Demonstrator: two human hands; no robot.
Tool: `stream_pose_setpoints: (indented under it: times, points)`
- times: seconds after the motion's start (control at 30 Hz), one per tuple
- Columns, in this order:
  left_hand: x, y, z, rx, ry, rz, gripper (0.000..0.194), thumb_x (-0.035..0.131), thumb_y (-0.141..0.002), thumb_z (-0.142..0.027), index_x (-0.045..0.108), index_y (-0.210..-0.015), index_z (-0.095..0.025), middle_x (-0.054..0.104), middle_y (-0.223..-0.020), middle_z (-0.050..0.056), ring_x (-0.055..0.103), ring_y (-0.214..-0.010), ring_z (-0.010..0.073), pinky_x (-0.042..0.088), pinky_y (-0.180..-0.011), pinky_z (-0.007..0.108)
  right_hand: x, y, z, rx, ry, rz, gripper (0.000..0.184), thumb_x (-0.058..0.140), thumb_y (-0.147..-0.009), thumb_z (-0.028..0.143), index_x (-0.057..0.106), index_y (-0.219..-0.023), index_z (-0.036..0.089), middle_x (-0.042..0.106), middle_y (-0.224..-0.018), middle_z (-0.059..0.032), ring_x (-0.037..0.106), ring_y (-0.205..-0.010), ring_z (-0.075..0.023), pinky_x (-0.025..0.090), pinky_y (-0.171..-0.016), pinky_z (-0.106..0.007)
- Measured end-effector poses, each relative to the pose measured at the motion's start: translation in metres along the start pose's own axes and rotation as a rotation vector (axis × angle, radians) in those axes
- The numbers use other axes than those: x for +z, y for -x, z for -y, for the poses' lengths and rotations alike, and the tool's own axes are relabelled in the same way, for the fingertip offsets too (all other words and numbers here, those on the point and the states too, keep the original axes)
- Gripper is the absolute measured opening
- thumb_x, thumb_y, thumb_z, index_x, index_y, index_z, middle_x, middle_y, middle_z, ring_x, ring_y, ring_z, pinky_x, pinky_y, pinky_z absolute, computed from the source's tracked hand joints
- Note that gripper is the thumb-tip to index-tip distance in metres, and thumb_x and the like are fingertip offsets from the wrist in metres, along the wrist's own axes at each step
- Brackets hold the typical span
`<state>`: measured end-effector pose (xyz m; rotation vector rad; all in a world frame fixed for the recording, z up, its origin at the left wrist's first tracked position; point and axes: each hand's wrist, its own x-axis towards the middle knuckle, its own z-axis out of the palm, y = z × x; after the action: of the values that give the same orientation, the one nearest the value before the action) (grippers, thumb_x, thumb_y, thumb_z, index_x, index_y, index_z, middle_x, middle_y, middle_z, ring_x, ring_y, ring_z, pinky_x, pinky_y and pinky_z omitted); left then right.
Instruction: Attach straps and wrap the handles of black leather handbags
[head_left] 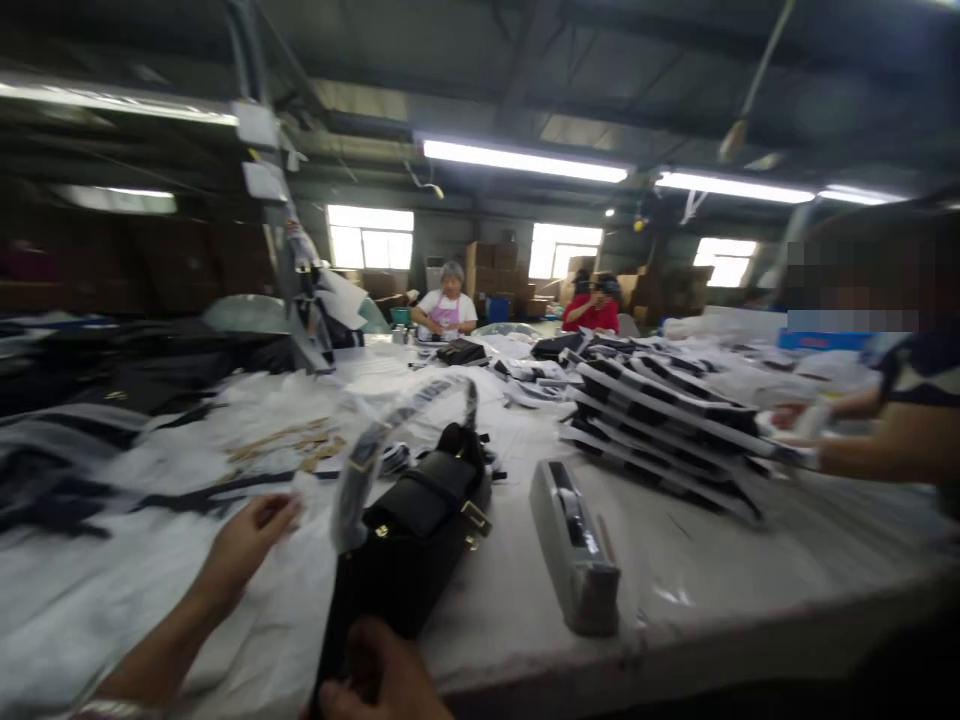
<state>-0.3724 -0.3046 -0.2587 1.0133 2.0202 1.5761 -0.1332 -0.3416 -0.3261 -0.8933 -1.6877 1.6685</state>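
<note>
A black handbag (420, 530) with gold clasps and a plastic-wrapped strap lies on the white table (697, 570) in front of me. My right hand (382, 680) is closed around the bag's near end at the bottom edge of the view. My left hand (251, 545) reaches out to the left of the bag, fingers curled, pinching white wrapping paper (150, 590) that covers the left of the table.
A grey tape dispenser (574, 545) stands right of the bag. A fanned stack of flat black-and-white packets (667, 420) lies further right, where another person's hands (795, 425) work. Two people sit at the far end. Dark bags and straps are piled at the left.
</note>
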Motion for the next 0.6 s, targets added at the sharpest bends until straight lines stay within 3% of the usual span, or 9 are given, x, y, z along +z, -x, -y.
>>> stream_pose_setpoints:
  times: [0.13, 0.3, 0.33, 0.4, 0.5, 0.6]
  points:
    - [-0.009, 0.001, 0.003, 0.088, 0.08, -0.004, 0.062, 0.076, -0.052, -0.069, 0.066, -0.081, -0.016, 0.074, -0.085, 0.008, 0.069, -0.087, 0.0255, 0.053, -0.073, 0.03, 0.0, -0.003, -0.002, -0.143, -0.156, 0.124, 0.051, 0.072, -0.069, 0.056, 0.07, -0.101, 0.016, 0.071, -0.083, -0.0051, 0.065, -0.075, -0.0195, 0.05, -0.067, -0.025]
    - [-0.021, 0.022, -0.012, 0.201, 0.105, 0.042, 0.04, 0.076, -0.066, -0.054, 0.062, -0.073, -0.017, 0.073, -0.102, 0.011, 0.066, -0.102, 0.027, 0.052, -0.079, 0.03, -0.001, -0.001, -0.001, -0.065, -0.042, 0.155, 0.062, 0.059, -0.073, 0.072, 0.076, -0.089, 0.015, 0.067, -0.061, -0.005, 0.056, -0.047, -0.0149, 0.043, -0.046, -0.023]
    - [-0.024, 0.03, -0.015, 0.216, 0.098, 0.047, 0.037, 0.077, -0.067, -0.051, 0.062, -0.074, -0.018, 0.072, -0.106, 0.011, 0.066, -0.102, 0.0267, 0.052, -0.079, 0.03, 0.0, 0.0, 0.001, -0.077, -0.03, 0.14, 0.062, 0.06, -0.072, 0.072, 0.077, -0.09, 0.016, 0.07, -0.067, -0.0072, 0.059, -0.05, -0.0167, 0.045, -0.048, -0.025]
    - [-0.03, 0.048, -0.021, 0.261, 0.043, 0.058, 0.028, 0.077, -0.07, -0.043, 0.064, -0.077, -0.018, 0.071, -0.112, 0.01, 0.066, -0.098, 0.0247, 0.052, -0.076, 0.029, 0.003, 0.002, 0.006, -0.14, -0.038, 0.089, 0.057, 0.063, -0.071, 0.071, 0.079, -0.087, 0.019, 0.074, -0.093, -0.0135, 0.069, -0.076, -0.0258, 0.053, -0.065, -0.031]
    - [-0.036, 0.082, -0.023, 0.387, -0.145, 0.078, 0.013, 0.071, -0.077, -0.032, 0.065, -0.083, -0.021, 0.071, -0.111, 0.006, 0.067, -0.082, 0.0188, 0.052, -0.069, 0.027, 0.009, 0.006, 0.017, -0.2, -0.069, 0.049, 0.051, 0.066, -0.071, 0.068, 0.08, -0.074, 0.02, 0.067, -0.121, -0.016, 0.059, -0.115, -0.035, 0.049, -0.09, -0.037]
    - [-0.039, 0.115, -0.015, 0.523, -0.281, 0.112, 0.006, 0.063, -0.081, -0.02, 0.065, -0.085, -0.024, 0.072, -0.107, 0.003, 0.068, -0.076, 0.0155, 0.053, -0.065, 0.023, 0.016, 0.011, 0.027, -0.168, -0.109, 0.044, 0.048, 0.067, -0.071, 0.066, 0.079, -0.069, 0.02, 0.068, -0.118, -0.0144, 0.063, -0.107, -0.034, 0.052, -0.083, -0.036]
